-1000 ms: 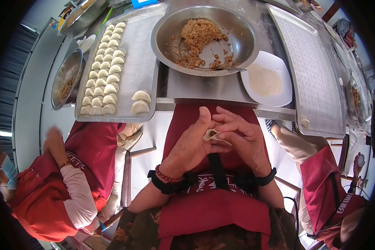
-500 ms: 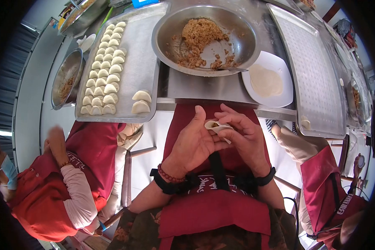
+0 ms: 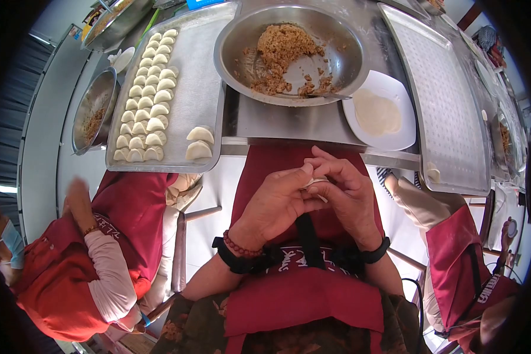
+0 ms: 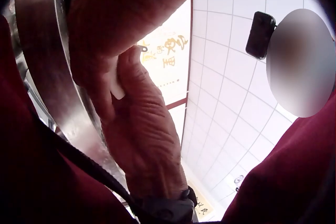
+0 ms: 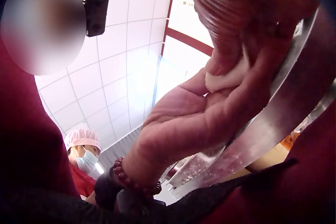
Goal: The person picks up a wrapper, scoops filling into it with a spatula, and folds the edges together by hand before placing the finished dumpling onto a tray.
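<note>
In front of the apron, a half-folded dumpling (image 3: 314, 182) is held between both hands, mostly covered by fingers in the head view. My left hand (image 3: 275, 203), with a beaded bracelet at its wrist, has its thumb pressed over the near fold. From the other side my right hand (image 3: 349, 199) pinches the dough with thumb and forefinger. A pale edge of the dumpling (image 5: 228, 80) shows between the fingers in the right wrist view. Past the hands, a steel bowl (image 3: 233, 74) holds brown minced filling (image 3: 286, 47), with a utensil handle (image 3: 333, 96) lying at its rim.
A tray (image 3: 200, 59) at left carries rows of finished dumplings (image 3: 144, 100). A white plate (image 3: 402, 138) with round wrappers (image 3: 377, 112) sits right of the bowl, beside a perforated tray (image 3: 448, 112). People in red aprons (image 3: 127, 218) sit on both sides.
The wrapper, showing filling half a second ago, is now folded over and mostly hidden. My left thumb has come down from upright onto it, meeting the right fingers.
</note>
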A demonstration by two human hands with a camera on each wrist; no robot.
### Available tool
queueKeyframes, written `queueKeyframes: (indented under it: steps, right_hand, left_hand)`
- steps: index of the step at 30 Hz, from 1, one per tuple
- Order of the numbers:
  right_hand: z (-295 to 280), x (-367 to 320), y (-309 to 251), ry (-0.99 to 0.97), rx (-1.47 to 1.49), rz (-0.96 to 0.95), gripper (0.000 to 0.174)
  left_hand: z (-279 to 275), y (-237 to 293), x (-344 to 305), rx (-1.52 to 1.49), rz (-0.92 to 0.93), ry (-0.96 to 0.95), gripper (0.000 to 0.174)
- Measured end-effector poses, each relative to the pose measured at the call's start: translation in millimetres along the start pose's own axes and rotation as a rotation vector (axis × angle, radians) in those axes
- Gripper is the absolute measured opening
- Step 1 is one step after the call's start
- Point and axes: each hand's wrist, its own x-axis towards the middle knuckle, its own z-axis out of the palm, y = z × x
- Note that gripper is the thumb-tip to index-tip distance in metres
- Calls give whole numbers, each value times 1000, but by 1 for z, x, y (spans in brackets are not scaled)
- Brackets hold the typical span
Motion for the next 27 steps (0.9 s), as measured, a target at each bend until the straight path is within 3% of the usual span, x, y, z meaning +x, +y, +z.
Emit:
queueKeyframes:
  steps: [2,6,9,11,12,18,24,27]
  right_hand:
    - [4,0,-8,29,86,60,20]
    - [7,-1,-13,50,142,89,23]
    - [6,-2,-8,40,54,59,22]
    - [0,0,1,-19,-82,-72,20]
    - [-2,0,3,-49,-150,-138,20]
    - [5,-1,0,60,96,-73,15]
    - [8,1,-7,86,73,18,15]
    - [4,1,-1,36,-43,-63,15]
  left_hand:
    - [-7,-2,1,52,2,-63,37]
    - [-1,0,0,79,-15,-4,46]
    - [3,1,1,-21,-29,26,53]
    - [3,1,0,-23,-23,39,58]
    - [4,2,0,-41,-28,39,56]
    - [3,3,1,-140,-51,-3,50]
    - [-10,-3,5,-157,-41,-32,50]
    - [-8,-2,5,-118,-33,-36,49]
